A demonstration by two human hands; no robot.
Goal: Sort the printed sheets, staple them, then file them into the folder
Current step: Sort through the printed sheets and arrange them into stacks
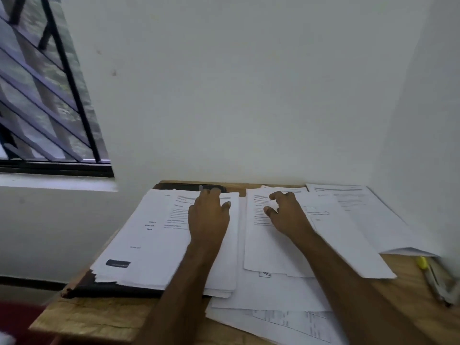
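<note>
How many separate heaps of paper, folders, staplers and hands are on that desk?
Paper heaps: 4 (left pile, middle pile, right pile, near sheets)
Folder: 1, dark, under the left pile
Stapler: 1, apparently, by the wall
Hands: 2 (left hand, right hand)
Total: 8

Matt white paper sheets [159, 245] on dark smooth folder [112, 290]; light wood-grain table [99, 319], painted matt wall [249, 95], black metal window bars [72, 78].

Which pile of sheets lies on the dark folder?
The left pile, under the left hand; the dark folder shows beneath it. The other piles lie on bare wood.
</note>
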